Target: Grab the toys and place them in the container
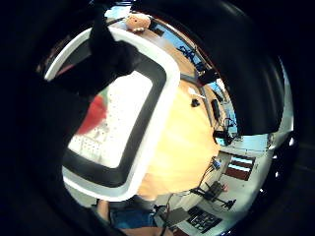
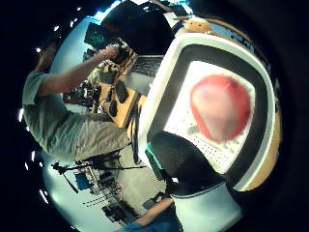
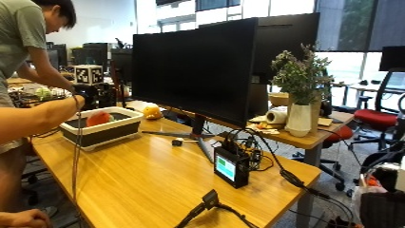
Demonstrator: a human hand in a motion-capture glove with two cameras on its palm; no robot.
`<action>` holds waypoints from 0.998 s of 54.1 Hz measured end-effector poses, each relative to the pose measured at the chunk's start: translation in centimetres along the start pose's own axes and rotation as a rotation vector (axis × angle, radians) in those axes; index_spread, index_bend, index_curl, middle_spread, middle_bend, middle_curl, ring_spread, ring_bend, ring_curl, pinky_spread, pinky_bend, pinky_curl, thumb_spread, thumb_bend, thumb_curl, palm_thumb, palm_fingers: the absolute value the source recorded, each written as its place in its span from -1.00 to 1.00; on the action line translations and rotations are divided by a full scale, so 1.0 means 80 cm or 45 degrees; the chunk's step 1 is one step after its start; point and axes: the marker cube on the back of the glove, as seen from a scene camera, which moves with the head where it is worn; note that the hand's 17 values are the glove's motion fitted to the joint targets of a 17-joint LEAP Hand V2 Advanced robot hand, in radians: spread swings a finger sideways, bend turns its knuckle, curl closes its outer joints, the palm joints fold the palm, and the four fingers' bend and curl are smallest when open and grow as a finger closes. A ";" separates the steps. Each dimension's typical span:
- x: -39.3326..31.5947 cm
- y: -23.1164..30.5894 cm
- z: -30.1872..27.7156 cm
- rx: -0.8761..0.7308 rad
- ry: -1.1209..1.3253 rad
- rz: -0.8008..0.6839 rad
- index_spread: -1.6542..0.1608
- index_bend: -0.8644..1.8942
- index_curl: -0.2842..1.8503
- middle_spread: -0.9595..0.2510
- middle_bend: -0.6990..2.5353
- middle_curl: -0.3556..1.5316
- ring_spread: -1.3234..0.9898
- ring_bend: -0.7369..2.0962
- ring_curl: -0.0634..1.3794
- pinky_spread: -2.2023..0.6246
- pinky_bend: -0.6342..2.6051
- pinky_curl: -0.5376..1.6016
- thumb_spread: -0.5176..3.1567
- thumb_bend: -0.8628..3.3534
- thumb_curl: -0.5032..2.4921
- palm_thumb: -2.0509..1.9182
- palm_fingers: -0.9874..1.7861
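A white container with a black band (image 3: 104, 130) stands at the far left of the wooden table. A red-orange toy (image 3: 98, 118) lies inside it, also seen in the thumb side view as a red toy (image 2: 221, 107) on the container's perforated white floor (image 2: 193, 72). My gloved right hand (image 3: 87, 96) hovers just above the container, fingers relaxed and holding nothing. In the little finger side view a black finger (image 1: 106, 56) partly covers the red toy (image 1: 93, 115) and the container's rim (image 1: 165, 93). A yellow-orange toy (image 3: 152, 112) sits on the table just behind the container.
A large black monitor (image 3: 215, 66) stands mid-table on a stand. A small black object (image 3: 178, 141) lies near its foot. A small device with a lit screen (image 3: 231, 168) and cables sit further right. A white vase with a plant (image 3: 297, 118) stands behind.
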 end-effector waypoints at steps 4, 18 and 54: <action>0.013 0.008 -0.008 0.014 0.053 0.022 0.48 -0.28 -0.43 0.43 -0.46 -0.14 0.04 -0.08 -0.50 0.52 0.15 -0.15 -0.04 -0.61 -0.42 0.01 -0.36; 0.086 0.050 -0.059 0.071 0.065 0.106 0.48 -0.26 -0.43 0.51 -0.46 -0.17 0.10 -0.09 -0.51 0.58 0.07 -0.19 -0.08 -0.61 -0.45 0.01 -0.33; 0.317 0.224 -0.064 0.079 0.052 0.481 0.50 -0.27 -0.45 0.55 -0.45 -0.20 0.13 -0.11 -0.54 0.60 0.03 -0.20 -0.10 -0.62 -0.49 -0.01 -0.33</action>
